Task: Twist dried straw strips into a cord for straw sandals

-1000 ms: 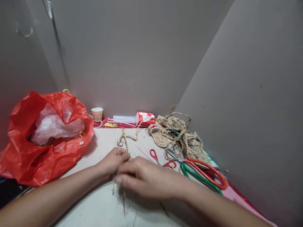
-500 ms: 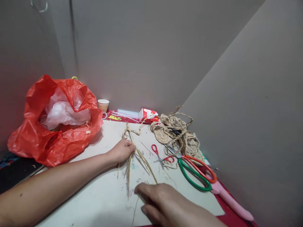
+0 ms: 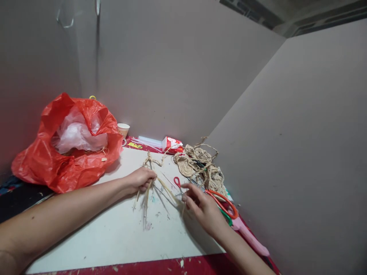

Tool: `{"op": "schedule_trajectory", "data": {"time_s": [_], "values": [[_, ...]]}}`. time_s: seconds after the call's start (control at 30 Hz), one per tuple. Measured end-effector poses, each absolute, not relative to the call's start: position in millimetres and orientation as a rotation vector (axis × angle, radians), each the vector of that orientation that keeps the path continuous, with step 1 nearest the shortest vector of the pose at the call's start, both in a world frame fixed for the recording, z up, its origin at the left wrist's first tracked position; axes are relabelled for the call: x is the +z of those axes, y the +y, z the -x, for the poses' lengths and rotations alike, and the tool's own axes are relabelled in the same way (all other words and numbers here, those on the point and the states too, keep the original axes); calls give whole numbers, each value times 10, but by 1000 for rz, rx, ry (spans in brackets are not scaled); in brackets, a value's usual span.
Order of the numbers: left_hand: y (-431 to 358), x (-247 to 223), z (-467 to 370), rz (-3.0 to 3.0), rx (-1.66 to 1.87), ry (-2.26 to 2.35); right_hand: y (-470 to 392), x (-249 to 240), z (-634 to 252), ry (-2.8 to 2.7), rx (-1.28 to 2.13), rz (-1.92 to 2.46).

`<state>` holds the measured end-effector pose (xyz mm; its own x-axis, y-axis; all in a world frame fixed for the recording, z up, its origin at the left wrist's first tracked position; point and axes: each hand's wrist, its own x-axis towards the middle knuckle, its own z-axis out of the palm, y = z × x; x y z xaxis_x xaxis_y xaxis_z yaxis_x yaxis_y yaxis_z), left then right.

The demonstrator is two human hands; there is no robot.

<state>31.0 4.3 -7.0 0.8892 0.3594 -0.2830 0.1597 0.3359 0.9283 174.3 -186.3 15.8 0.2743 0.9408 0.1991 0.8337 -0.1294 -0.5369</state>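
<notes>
My left hand (image 3: 141,178) is closed in a pinch on a straw braid (image 3: 149,159). Loose straw strands (image 3: 146,206) fan out below its fingertips over the white board (image 3: 120,233). My right hand (image 3: 205,208) hovers by the small red-handled scissors (image 3: 177,181), fingers bent but apart, with nothing clearly in its grasp; it hides part of these scissors. Behind that hand lie big scissors (image 3: 231,208) with orange and green handles, their blades partly covered.
Coiled straw rope and woven pieces (image 3: 185,165) pile up at the right. A red plastic bag (image 3: 69,172) bulges at the left. Farther back are a paper cup (image 3: 123,129), clear sticks (image 3: 149,142) and a red-and-white packet (image 3: 171,144). Grey walls (image 3: 160,76) enclose the table.
My right hand has moved forward from the near edge to beside the small scissors. My left hand keeps its pinch on the braid. The camera view has shifted.
</notes>
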Motion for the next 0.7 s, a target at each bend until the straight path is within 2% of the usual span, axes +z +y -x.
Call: {"op": "schedule_trajectory", "data": {"time_s": [0.2, 0.33, 0.57, 0.7], "values": [[287, -15, -233, -1101, -19, 336, -1581, 153, -1948, -1656, 97, 2270], [343, -56, -213, -1116, -101, 303, -1316, 91, -1942, -1671, 35, 2290], [348, -55, -208, -1163, -158, 294, -902, -122, -1958, -1646, 205, 2212], [334, -57, -215, -1166, -162, 324, -847, -61, -1971, -1567, 444, 2047]]}}
